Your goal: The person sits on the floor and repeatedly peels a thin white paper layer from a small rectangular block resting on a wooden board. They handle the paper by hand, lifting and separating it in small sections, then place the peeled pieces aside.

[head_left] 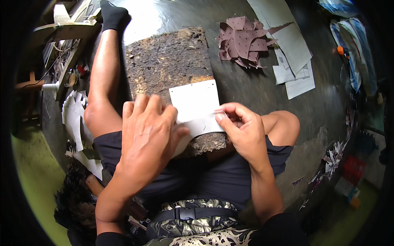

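A white sheet piece (196, 104) lies on a rough brown, cork-like board (170, 61) that rests on my lap and the dark floor. My left hand (147, 133) lies flat on the sheet's left part, palm down, pressing it to the board. My right hand (242, 129) pinches the sheet's right edge between thumb and fingertips. The sheet's lower left part is hidden under my left hand.
A heap of mauve dotted cut pieces (243, 41) lies beyond the board, with grey and white sheets (293, 53) to its right. My left leg in a black sock (111, 16) stretches along the board's left. White paper scraps (76, 119) and a wooden frame (65, 28) sit left.
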The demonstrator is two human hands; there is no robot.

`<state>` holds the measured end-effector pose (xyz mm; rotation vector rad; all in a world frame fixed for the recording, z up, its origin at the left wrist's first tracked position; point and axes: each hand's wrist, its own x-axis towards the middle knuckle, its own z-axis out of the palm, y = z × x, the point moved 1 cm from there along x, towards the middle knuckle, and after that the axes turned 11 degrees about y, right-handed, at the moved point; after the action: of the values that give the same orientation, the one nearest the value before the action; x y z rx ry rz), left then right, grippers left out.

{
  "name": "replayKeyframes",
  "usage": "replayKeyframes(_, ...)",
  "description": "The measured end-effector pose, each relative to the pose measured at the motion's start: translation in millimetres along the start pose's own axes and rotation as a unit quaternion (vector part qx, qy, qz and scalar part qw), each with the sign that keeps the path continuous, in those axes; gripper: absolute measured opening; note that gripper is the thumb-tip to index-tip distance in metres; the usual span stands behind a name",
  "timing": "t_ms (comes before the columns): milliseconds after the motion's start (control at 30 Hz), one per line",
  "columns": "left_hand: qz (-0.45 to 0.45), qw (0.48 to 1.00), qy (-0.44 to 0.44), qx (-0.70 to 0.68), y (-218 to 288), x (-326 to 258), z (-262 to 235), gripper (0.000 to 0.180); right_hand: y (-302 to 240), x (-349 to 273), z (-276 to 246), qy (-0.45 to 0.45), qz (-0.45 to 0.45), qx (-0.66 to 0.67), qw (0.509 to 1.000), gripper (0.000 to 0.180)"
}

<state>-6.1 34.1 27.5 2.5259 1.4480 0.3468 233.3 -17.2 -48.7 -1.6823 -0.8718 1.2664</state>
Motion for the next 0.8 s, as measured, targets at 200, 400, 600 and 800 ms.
replayKeyframes(200,-0.038,0.977,0.038,-0.208,21.9,15.3,49.4,0.035,12.7,13.1,0.7,-0.011,-0.012,0.081,0.997,0.018)
replayKeyframes(400,-0.060,0.957,0.068,-0.274,17.8,21.5,73.7,0.016,13.8,21.8,-13.0,-0.023,0.047,0.114,0.992,0.016)
replayKeyframes(600,-0.068,0.953,0.077,-0.286,18.6,17.5,74.0,0.022,21.2,21.7,-6.7,-0.018,0.036,0.156,0.987,0.018)
replayKeyframes(800,-0.002,0.964,0.138,-0.227,17.6,15.9,78.1,0.025,26.3,21.7,-3.5,-0.017,0.042,0.206,0.977,0.016)
